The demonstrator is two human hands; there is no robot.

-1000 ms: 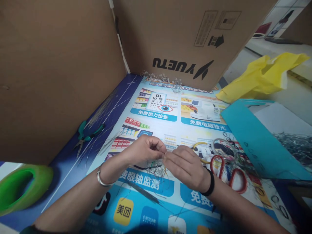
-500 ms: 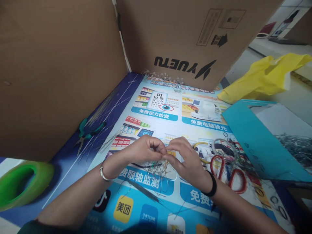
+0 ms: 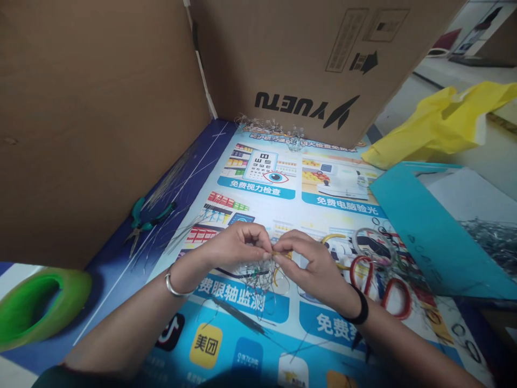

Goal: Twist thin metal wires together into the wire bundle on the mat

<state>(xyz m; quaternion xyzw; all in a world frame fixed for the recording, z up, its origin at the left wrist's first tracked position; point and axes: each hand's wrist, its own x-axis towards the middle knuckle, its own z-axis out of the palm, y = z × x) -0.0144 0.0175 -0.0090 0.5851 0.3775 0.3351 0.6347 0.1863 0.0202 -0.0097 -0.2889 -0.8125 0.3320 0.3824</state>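
My left hand (image 3: 242,245) and my right hand (image 3: 302,256) meet fingertip to fingertip over the printed sheet, both pinched on thin wire. A small yellowish bit shows between the fingertips; its exact shape is too small to make out. Just below the fingers is a loose tangle of fine wire (image 3: 260,277) with tiny coloured specks. I cannot tell whether it hangs or rests on the sheet. A bundle of dark straight wires (image 3: 238,315) lies nearer me. Red-handled scissors (image 3: 396,299) lie beside my right wrist, partly behind it.
Cardboard walls (image 3: 100,118) stand at the left and back. Teal-handled pliers (image 3: 139,221) and a green tape roll (image 3: 76,293) lie left. At right are wire coils (image 3: 374,245), a turquoise box (image 3: 428,242) with wire pieces and a yellow bag (image 3: 440,126). Beaded wires (image 3: 297,134) lie at the back.
My fingertips have shifted slightly, and the yellowish bit now shows between them. More of the wire tangle is visible below. The view has moved a little.
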